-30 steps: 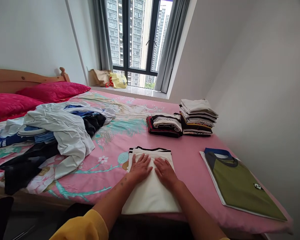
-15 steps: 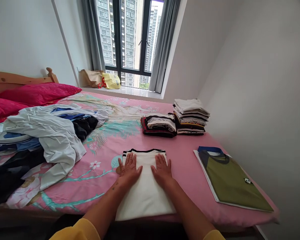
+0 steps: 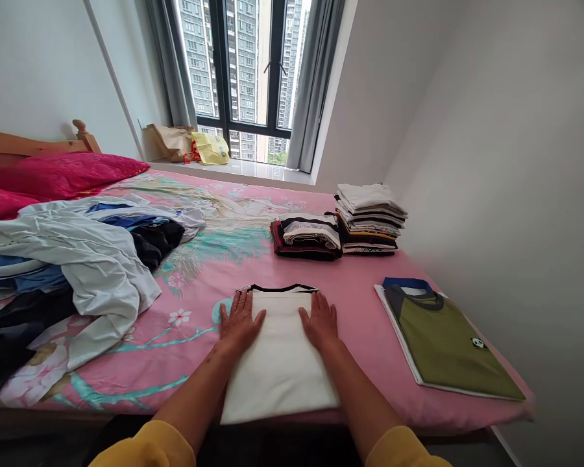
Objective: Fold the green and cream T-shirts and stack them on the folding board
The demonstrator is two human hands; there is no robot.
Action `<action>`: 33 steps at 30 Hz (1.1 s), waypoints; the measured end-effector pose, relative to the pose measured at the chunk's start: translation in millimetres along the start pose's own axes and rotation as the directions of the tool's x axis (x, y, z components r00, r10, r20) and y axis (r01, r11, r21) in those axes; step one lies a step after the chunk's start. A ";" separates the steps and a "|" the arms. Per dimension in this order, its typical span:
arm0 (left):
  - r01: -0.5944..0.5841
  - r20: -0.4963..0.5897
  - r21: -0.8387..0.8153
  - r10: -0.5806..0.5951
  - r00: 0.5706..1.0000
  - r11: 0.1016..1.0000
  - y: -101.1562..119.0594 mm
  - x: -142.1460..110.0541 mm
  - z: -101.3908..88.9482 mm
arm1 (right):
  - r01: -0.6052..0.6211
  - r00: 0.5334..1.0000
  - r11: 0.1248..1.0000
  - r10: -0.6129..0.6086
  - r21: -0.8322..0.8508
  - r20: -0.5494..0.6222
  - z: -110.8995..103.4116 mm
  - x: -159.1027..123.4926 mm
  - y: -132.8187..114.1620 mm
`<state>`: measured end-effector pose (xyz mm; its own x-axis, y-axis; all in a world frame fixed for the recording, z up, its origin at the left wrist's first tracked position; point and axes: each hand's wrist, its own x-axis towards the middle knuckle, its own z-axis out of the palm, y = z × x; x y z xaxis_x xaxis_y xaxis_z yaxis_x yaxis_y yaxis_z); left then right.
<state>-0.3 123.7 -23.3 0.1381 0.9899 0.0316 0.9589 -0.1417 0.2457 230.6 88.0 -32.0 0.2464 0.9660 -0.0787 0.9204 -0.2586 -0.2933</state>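
Note:
A folded white shirt (image 3: 279, 363) with black trim at its far end lies flat near the front edge of the bed. My left hand (image 3: 239, 322) rests on its upper left side, palm down, fingers stretched out and pointing away from me. On the upper right side lies my right hand (image 3: 320, 322), likewise flat with fingers extended. Neither hand grasps the cloth. Part of the shirt's side edges is hidden under my hands and forearms.
Folded olive green shirt (image 3: 438, 334) lies to the right. Farther back stand a small folded pile (image 3: 306, 237) and a taller clothes stack (image 3: 370, 220). Loose clothes (image 3: 92, 259) heap on the left, before red pillows (image 3: 68, 174). Paper bags (image 3: 175, 143) sit on the windowsill.
My hands have moved slightly apart, from the shirt's top surface toward its left and right sides. The view has shifted a little; the shirt stays in place.

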 end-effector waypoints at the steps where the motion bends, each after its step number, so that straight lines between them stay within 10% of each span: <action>1: 0.001 0.015 0.006 -0.002 1.000 1.000 1.7 0.5 -2.3 | -0.013 1.000 1.000 0.013 0.001 0.017 -2.6 -1.0 -2.5; 5: 0.031 0.044 0.068 -0.034 0.998 0.997 22.5 -3.3 -16.7 | -0.098 0.995 0.995 0.097 0.018 0.032 -12.9 -12.7 -28.6; 12: -0.339 0.026 0.005 0.338 0.941 0.941 37.3 -48.2 -7.5 | 0.194 0.979 0.981 -0.194 0.009 0.059 4.3 -50.7 -42.9; 18: -0.184 0.036 0.061 0.182 0.983 0.981 -14.1 -55.9 -9.3 | -0.015 1.000 0.999 0.015 -0.042 0.001 0.6 -55.3 22.2; 22: -0.101 0.000 0.083 0.101 0.995 0.991 5.2 -61.5 -19.3 | -0.099 0.995 0.995 0.098 -0.033 -0.020 -8.6 -65.2 4.6; 27: -0.388 -0.049 -0.024 0.386 0.921 0.921 45.2 -89.7 -10.1 | 0.244 0.968 0.969 -0.245 -0.033 -0.049 -3.0 -95.6 -41.0; 33: -0.433 0.046 0.017 0.432 0.901 0.901 -9.4 -109.7 -3.9 | 0.180 0.984 0.982 -0.179 -0.065 0.015 0.0 -111.7 14.7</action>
<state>-25.4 16.5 -25.3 0.5503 0.8300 0.0906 0.8084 -0.5568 0.1909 216.6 -23.7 -27.6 0.0727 0.9966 -0.0393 0.9674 -0.0801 -0.2402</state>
